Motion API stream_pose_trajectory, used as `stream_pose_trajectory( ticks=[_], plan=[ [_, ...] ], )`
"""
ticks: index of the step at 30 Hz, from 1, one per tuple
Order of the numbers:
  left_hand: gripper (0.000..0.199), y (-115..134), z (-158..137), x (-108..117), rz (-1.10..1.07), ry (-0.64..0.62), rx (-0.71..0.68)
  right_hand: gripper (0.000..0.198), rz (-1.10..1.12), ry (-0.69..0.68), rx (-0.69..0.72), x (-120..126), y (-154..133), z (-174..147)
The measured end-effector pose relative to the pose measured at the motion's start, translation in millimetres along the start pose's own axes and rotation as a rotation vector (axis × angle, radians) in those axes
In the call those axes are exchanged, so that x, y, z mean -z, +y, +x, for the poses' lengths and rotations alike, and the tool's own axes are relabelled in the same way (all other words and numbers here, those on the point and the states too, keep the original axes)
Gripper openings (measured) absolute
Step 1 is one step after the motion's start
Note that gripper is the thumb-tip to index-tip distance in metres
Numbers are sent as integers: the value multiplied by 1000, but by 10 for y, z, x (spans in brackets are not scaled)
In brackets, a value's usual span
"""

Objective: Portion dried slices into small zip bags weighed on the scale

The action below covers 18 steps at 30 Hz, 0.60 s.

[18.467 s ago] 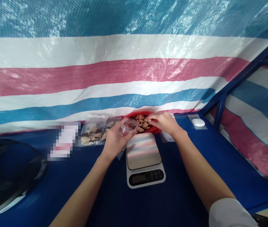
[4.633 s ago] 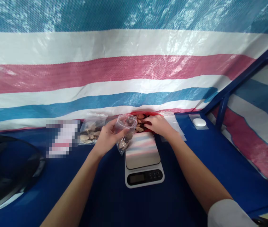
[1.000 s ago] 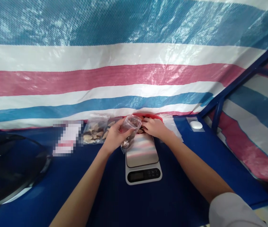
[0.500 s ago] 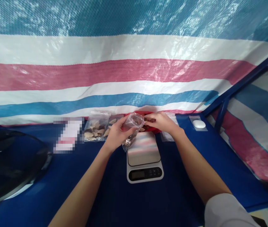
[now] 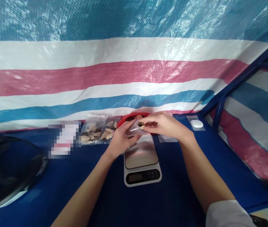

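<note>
The left forearm rises from the lower left edge, and the left hand [image 5: 121, 139] is clamped on a clear plastic bag [image 5: 134, 128], its thumb in front and its fingers curled round the far side. The bag is held tilted above the far left part of a white kitchen scale [image 5: 141, 155], with its mouth turned toward the right hand [image 5: 166, 125]. That hand comes in from the right with the forearm slanting inward, the wrist bent and the back of the hand upward; thumb and fingers are pinched on a small dark and pale piece [image 5: 142, 127] right at the bag's mouth. The 2 hands are close together, near the scale's far edge.

Just behind them sits a red bag [image 5: 121, 121] with brownish pieces inside, partly hidden by the hands. To its left lie 2 filled clear bags [image 5: 91, 131] side by side on the blue table [image 5: 181, 189]. Under the right wrist lie flat clear bags [image 5: 168, 138], and farther right a white oval object [image 5: 196, 123].
</note>
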<state>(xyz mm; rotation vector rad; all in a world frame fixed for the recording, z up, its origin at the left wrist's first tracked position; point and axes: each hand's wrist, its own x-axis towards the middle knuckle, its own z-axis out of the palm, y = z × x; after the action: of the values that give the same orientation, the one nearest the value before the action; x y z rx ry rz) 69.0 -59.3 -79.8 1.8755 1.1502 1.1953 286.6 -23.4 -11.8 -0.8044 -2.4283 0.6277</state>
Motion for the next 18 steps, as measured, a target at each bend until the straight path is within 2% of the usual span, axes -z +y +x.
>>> stream_pose_trajectory(
  ticks=[7,18],
  plan=[
    [56,3,-19,-2,-15,-51,6,18,-203,-100,-30,-113,-94,71],
    [50,43,6,39,4,-43,-18,22,-107,-25,9,-143,-108,86]
  ],
)
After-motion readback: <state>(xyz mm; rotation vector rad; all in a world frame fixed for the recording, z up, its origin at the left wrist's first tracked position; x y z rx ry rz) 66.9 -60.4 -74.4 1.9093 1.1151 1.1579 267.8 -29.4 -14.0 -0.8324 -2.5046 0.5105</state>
